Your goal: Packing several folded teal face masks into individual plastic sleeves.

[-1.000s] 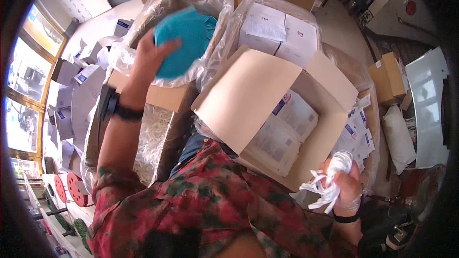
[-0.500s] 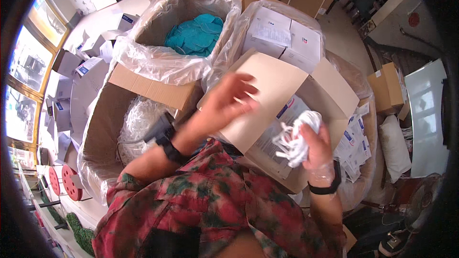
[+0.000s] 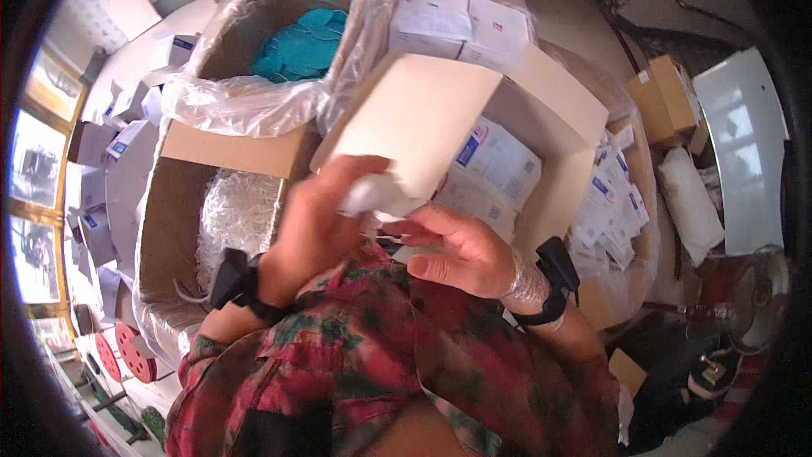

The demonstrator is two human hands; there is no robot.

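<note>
In front of my body, my left hand [image 3: 317,211] is closed on a bundle of white cord [image 3: 372,195], blurred by motion. My right hand [image 3: 469,254] is beside it with thumb and fingers apart; its fingertips lie close to the bundle's lower end, and whether they touch it I cannot tell. Just beyond both hands, an open cardboard box [image 3: 567,195] has its pale flaps folded out. Flat white packets with blue labels [image 3: 495,165] lie inside it.
At left, a plastic-lined carton [image 3: 173,228] holds a heap of white cord [image 3: 241,220]. Teal pieces [image 3: 300,42] fill part of a lined bin behind it. White boxes [image 3: 499,25] stand at the back, loose packets [image 3: 613,195] at right, and more cartons along the left windows.
The white cord bundle has passed from my right hand to my left. Both hands have come together in front of my body, and the view has shifted slightly.
</note>
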